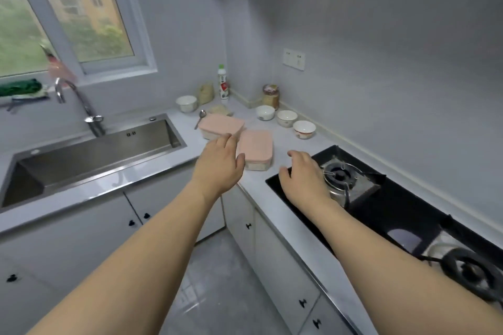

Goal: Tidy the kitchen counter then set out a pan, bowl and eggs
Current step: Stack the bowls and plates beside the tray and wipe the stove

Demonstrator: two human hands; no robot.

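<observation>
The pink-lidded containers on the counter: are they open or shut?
Shut. Both pink-lidded containers have their lids sitting flat on top; their contents are hidden.

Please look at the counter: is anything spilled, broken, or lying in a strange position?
Nothing looks spilled or broken. The one loose item is a spoon lying directly on the counter beside the far pink-lidded box. The two pink boxes sit at different angles. Neither the left hand nor the right hand holds anything.

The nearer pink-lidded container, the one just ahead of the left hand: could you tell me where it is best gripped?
Take the nearer pink-lidded container across its two long sides, just below the lid, coming from above and the near end. It lies flat with a short end facing the left hand, and the lid overhangs slightly. Its left side sits close to the other container, so room there looks tight.
</observation>
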